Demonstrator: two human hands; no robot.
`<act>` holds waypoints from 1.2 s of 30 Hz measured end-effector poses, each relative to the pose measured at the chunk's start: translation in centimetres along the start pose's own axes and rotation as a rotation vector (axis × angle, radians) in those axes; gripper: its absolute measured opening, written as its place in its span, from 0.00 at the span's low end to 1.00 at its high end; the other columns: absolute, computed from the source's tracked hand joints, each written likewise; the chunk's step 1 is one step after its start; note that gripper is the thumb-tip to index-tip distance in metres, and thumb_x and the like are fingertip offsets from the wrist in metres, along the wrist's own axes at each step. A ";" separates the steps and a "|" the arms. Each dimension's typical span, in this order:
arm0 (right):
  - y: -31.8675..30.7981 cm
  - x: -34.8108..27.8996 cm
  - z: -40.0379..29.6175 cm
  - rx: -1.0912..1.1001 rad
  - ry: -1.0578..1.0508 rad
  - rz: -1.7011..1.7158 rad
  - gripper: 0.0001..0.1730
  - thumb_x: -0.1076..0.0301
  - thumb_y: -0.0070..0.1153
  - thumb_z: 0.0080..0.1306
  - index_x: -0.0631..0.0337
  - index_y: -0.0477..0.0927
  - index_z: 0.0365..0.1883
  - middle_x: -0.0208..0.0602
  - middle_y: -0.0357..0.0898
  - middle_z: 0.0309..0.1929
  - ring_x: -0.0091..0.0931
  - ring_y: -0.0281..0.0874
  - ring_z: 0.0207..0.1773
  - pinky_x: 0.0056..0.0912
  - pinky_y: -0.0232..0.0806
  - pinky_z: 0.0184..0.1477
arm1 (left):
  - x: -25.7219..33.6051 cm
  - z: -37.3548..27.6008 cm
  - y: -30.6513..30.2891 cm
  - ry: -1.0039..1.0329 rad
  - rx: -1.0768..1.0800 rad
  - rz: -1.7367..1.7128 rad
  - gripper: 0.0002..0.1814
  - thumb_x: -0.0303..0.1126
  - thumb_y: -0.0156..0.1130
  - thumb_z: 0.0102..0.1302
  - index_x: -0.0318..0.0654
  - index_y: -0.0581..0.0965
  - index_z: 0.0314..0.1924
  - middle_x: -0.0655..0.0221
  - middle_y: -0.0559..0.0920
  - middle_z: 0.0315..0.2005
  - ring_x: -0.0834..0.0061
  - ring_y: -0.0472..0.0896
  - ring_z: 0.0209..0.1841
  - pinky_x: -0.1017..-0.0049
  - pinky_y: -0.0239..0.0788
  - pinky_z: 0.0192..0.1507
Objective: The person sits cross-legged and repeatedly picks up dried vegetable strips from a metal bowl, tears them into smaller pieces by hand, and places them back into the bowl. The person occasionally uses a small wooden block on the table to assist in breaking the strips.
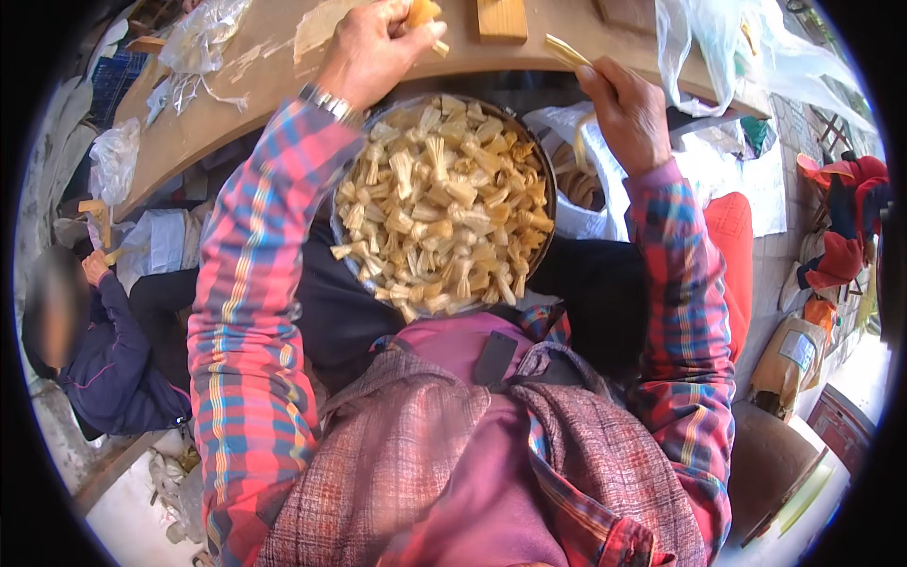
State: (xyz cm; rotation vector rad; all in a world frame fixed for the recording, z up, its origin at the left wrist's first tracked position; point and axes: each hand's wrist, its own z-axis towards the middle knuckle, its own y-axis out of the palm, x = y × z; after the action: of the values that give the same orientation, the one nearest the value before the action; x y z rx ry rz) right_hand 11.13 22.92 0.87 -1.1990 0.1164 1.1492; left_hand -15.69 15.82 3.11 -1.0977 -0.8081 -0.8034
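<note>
My left hand, with a metal watch band at the wrist, pinches a yellowish folded piece above the table's near edge. Between the thumb and fingers of my right hand is a thin, pale yellow strip that looks like dried plant material. A curled length of similar strip hangs below that hand. Below and between both hands, a round basin sits at my lap, heaped with small, pleated, pale yellow bundles; many look pinched or knotted at one end.
A wooden block lies on the wooden table. Clear plastic bags lie at the left, and another plastic bag drapes at the right. A white sack stands beside the basin. Another person sits at the left.
</note>
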 end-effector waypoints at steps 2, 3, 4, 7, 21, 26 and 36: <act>-0.9 -0.9 -2.4 -0.074 0.064 0.123 0.12 0.62 0.57 0.67 0.64 0.78 0.32 0.42 0.74 0.21 0.34 0.72 0.22 0.29 0.66 0.28 | 3.2 -4.0 -0.5 -0.064 -0.169 0.089 0.07 0.32 0.63 0.65 0.34 0.78 0.36 0.74 0.78 0.26 0.90 0.73 0.27 0.84 0.66 0.31; -1.0 -1.1 -3.2 -0.093 0.050 0.112 0.13 0.62 0.56 0.68 0.64 0.77 0.32 0.41 0.73 0.20 0.32 0.72 0.22 0.30 0.66 0.28 | 4.7 -5.8 -0.9 -0.102 -0.261 0.170 0.07 0.31 0.64 0.64 0.35 0.78 0.36 0.74 0.79 0.27 0.89 0.75 0.29 0.84 0.67 0.32; -1.1 -1.4 -3.8 -0.114 0.055 0.147 0.13 0.62 0.56 0.68 0.64 0.77 0.32 0.42 0.73 0.20 0.32 0.72 0.22 0.30 0.66 0.28 | 5.2 -7.6 -0.8 -0.120 -0.291 0.237 0.06 0.29 0.64 0.62 0.36 0.78 0.37 0.75 0.79 0.26 0.89 0.74 0.28 0.83 0.66 0.31; -1.0 -2.6 -5.4 -0.133 0.077 0.222 0.14 0.60 0.55 0.69 0.64 0.76 0.32 0.43 0.73 0.22 0.34 0.73 0.24 0.31 0.66 0.30 | 3.5 -12.2 -0.1 0.061 -0.268 0.356 0.13 0.22 0.66 0.55 0.36 0.77 0.42 0.75 0.76 0.23 0.87 0.71 0.24 0.82 0.64 0.27; -1.0 -11.4 -13.0 -0.244 -0.053 0.476 0.07 0.70 0.58 0.65 0.62 0.74 0.29 0.41 0.70 0.20 0.39 0.73 0.23 0.37 0.65 0.27 | 7.1 -18.3 3.8 -0.624 -0.405 -0.589 0.20 0.45 0.60 0.69 0.35 0.75 0.49 0.69 0.81 0.32 0.84 0.78 0.31 0.80 0.70 0.32; 0.1 -14.8 -15.8 -0.288 -0.358 0.631 0.06 0.72 0.61 0.60 0.61 0.75 0.28 0.38 0.72 0.23 0.39 0.74 0.26 0.39 0.66 0.28 | 6.2 -19.4 8.3 -0.672 -0.486 -0.850 0.25 0.48 0.43 0.75 0.30 0.75 0.48 0.57 0.82 0.36 0.68 0.80 0.41 0.70 0.72 0.49; -1.0 -14.3 -16.8 0.074 -0.060 0.826 0.05 0.75 0.56 0.63 0.66 0.76 0.37 0.42 0.71 0.29 0.39 0.71 0.33 0.37 0.64 0.38 | 9.4 -18.1 6.1 -0.778 -0.320 -1.023 0.09 0.35 0.52 0.68 0.38 0.72 0.33 0.78 0.68 0.19 0.90 0.61 0.18 0.88 0.50 0.19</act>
State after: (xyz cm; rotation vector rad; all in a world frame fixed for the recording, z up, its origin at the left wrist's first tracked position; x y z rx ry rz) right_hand 13.05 1.03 3.17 -1.0658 0.6470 1.8716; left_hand -3.20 -1.32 4.12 -1.2765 -2.0399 -1.3982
